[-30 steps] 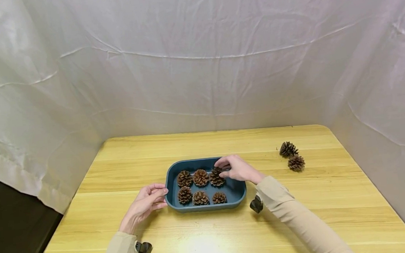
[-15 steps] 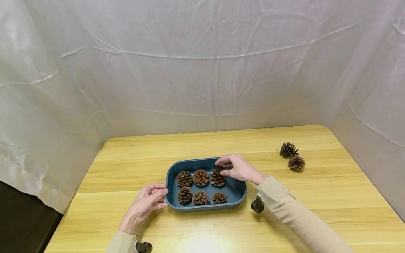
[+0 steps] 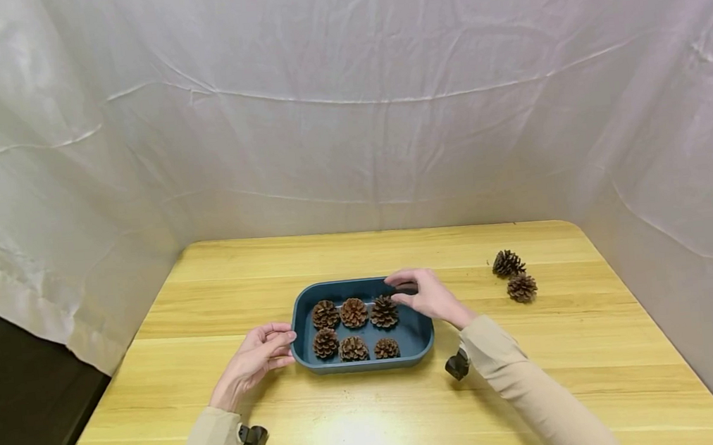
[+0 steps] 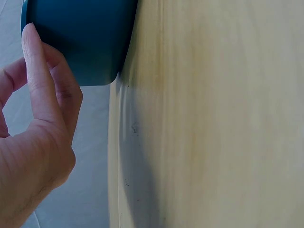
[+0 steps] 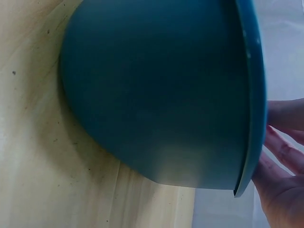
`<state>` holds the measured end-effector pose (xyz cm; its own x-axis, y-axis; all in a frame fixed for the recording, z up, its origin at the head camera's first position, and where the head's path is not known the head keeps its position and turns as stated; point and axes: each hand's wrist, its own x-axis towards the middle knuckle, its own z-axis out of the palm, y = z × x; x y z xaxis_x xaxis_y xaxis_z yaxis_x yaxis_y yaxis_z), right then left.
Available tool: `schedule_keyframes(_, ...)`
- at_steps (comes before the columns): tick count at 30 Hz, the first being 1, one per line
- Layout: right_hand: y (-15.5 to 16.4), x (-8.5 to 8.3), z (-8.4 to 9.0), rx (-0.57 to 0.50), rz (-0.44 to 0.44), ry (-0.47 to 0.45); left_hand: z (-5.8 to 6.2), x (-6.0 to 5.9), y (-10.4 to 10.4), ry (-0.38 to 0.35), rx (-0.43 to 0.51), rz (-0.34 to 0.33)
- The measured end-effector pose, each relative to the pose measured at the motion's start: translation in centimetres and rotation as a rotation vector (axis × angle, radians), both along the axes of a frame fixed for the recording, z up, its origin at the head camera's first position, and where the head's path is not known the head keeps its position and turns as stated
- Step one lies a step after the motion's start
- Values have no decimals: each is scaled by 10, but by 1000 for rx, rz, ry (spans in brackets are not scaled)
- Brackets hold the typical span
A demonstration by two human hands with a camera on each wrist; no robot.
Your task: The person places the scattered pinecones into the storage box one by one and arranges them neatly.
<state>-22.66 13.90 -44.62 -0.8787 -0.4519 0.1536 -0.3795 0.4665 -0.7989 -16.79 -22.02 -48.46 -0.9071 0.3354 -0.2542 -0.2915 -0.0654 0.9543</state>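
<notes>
A dark blue oblong tray (image 3: 369, 364) stands on the wooden table, holding several brown pine cones in two rows. My left hand (image 3: 255, 357) holds the tray's left end, thumb on the rim and fingers against the outer wall, as the left wrist view of the hand (image 4: 45, 104) also shows. Over the tray's back right part is my right hand (image 3: 428, 298), its thumb and fingers apart. Just left of its fingertips sits a pine cone (image 3: 384, 312), the right one of the back row. In the right wrist view the tray wall (image 5: 161, 95) hides part of the right hand (image 5: 285, 190).
Two more pine cones, a darker one (image 3: 508, 263) and a browner one (image 3: 522, 288), lie close together at the table's back right. Pale curtains (image 3: 350, 145) hang behind and beside the table (image 3: 564, 345). Small crumbs speckle the wood.
My right hand has let go of the back-row right pine cone and drawn slightly to the right. That cone now stands uncovered in the tray. My left hand has stayed put.
</notes>
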Motion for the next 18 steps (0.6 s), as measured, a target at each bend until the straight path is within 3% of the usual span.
schedule_keyframes(9,6,4,-4,-127,-65,62,-1,0,0,-4,-16,2)
schedule_keyframes(18,12,6,-8,-232,-170,64,0,0,0,-11,-27,8)
